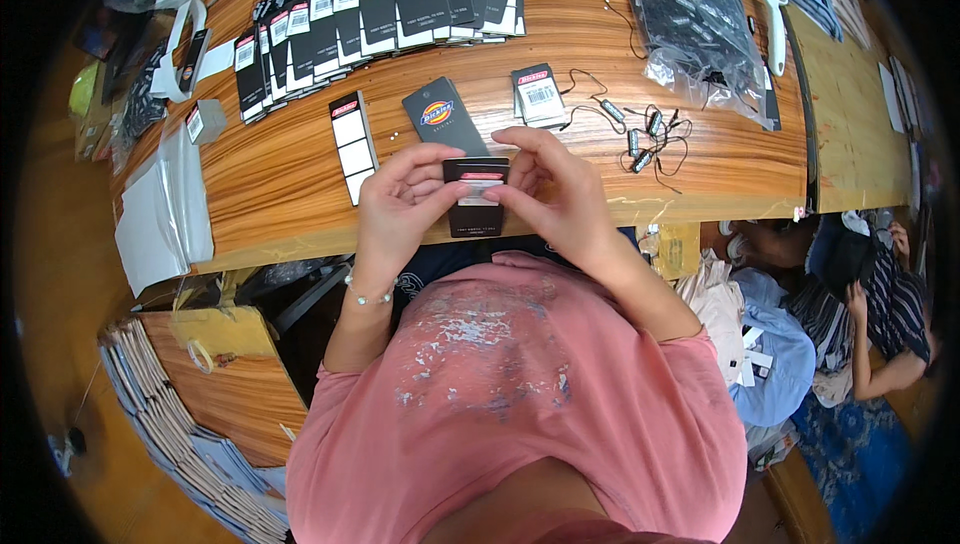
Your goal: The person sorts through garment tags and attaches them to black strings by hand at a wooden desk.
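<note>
Above the table's front edge I hold a black hang tag upright between both hands. My left hand pinches its left side, thumb on the front. My right hand pinches the right side the same way. Both thumbs press at a white sticker with a red strip on the tag's upper half. Just beyond my hands lies a small stack of dark hang tags with a round emblem. Left of it is a dark-backed strip of white stickers. A small pile of stickered tags sits to the right.
Overlapping rows of stickered hang tags with black strings cover the back left. Loose black string fasteners lie right, below a clear bag of fasteners and a white-handled tool. Folded garments are lower left; another person is at right.
</note>
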Available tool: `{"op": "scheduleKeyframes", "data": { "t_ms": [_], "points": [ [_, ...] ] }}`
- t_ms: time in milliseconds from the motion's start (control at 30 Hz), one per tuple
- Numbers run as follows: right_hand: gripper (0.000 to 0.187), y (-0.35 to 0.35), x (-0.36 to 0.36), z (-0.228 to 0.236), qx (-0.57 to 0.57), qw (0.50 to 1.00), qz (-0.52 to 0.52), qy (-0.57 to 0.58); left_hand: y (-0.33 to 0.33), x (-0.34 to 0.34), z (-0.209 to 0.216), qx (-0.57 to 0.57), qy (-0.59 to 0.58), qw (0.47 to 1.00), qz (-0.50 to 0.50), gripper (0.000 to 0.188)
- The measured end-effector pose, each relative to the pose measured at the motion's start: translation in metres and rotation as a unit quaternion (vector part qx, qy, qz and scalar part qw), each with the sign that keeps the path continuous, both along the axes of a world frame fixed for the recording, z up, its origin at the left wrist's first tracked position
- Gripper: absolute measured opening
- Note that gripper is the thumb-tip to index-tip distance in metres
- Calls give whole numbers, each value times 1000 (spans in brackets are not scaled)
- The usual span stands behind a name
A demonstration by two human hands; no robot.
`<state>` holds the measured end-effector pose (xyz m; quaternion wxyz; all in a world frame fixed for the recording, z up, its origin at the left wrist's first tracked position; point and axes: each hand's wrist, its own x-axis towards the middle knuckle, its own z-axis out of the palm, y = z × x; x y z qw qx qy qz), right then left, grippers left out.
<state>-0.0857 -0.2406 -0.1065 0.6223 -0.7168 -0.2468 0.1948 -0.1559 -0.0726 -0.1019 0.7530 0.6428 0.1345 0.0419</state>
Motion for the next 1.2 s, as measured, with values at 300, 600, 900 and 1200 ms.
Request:
{"op": "scheduleKeyframes", "data": {
  "t_ms": [300,600,900,1200],
  "points": [
    [10,-77,74,10,-316,899,-154,-260,43,-7,-3,20,-49,994,100,28],
    [6,-57,68,4,-314,881,-131,-329,45,-10,-2,-4,-46,996,73,22],
    [7,-28,71,1,-299,874,-4,-384,46,-12,0,-55,-47,997,36,22],
    [5,-45,98,35,50,995,-80,-29,57,-6,18,-9,-71,997,6,22]
  ]
}}
